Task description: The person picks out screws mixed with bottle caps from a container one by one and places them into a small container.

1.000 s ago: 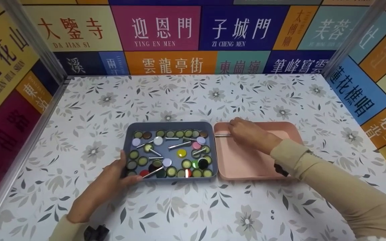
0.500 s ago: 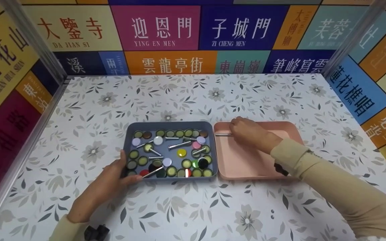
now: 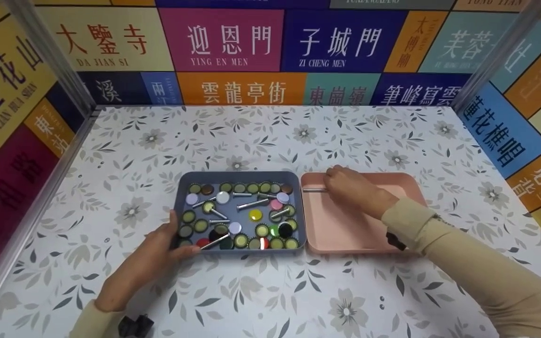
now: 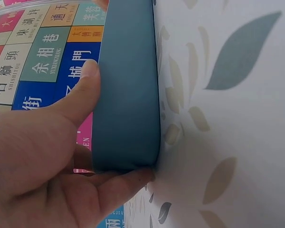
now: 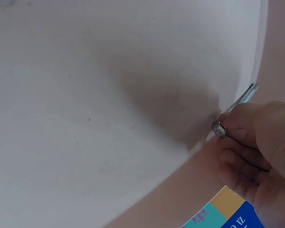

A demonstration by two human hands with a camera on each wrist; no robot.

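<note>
In the head view my left hand (image 3: 150,249) holds the front-left corner of a blue-grey tray (image 3: 240,176). Its thumb lies along the front wall and the fingers are at the left wall; the left wrist view shows the fingers bent round the tray's corner (image 4: 126,95). Many bottle caps (image 3: 255,215) and several silver metal screws (image 3: 252,203) lie in that tray. Over the back-left part of a pink tray (image 3: 364,248), my right hand (image 3: 352,188) pinches one silver screw (image 5: 219,129) between thumb and fingers. This screw points left, close to the pink tray's left wall.
Both trays stand side by side on a table (image 3: 270,141) with a leaf-and-flower cover. Panels with coloured lettering (image 3: 233,42) rise behind and at the sides. A small black object (image 3: 135,325) is near the left sleeve.
The right hand has shifted very slightly to the right, still with the screw. The left hand and the trays hold their places; the head view has tilted a little.
</note>
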